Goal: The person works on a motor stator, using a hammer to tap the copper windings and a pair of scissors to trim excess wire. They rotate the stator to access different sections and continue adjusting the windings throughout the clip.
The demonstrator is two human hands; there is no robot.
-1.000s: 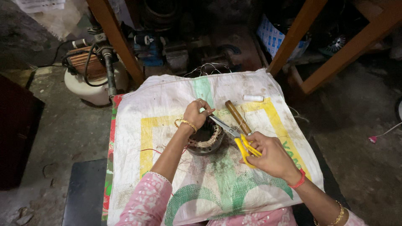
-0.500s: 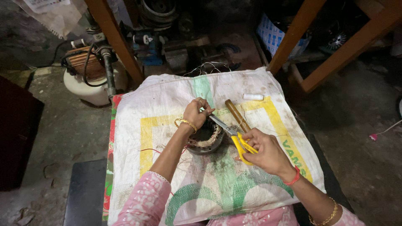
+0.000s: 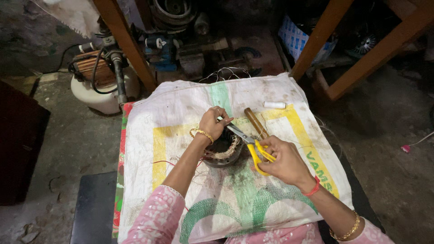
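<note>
I see the motor stator [image 3: 222, 151], a dark ring wrapped with pale winding and cord, lying near the middle of the white woven sack [image 3: 190, 113] that covers the desk. My left hand [image 3: 213, 123] sits at the stator's 12 o'clock edge, fingers pinched together on what looks like a thin thread or wire, too fine to tell which. My right hand [image 3: 282, 160] is at the stator's 3 o'clock, just beside it, fingers closed through the yellow handles of the scissors [image 3: 247, 142]. The scissor blades point toward 10 o'clock and reach the left hand's fingertips, above the stator's upper right rim.

A wooden-handled tool [image 3: 253, 120] lies on the sack at the stator's 1 o'clock, partly under the scissors. Farther out in the same direction, near the sack's far edge, lies a small white spool [image 3: 274, 105]. A thin red wire [image 3: 165, 162] trails off from the stator toward 9 o'clock.

Beyond the sack, at 10 o'clock, a white pump [image 3: 97, 88] with a black cable stands on the floor. Orange wooden legs [image 3: 126, 43] rise at 11 and at 2 o'clock.
</note>
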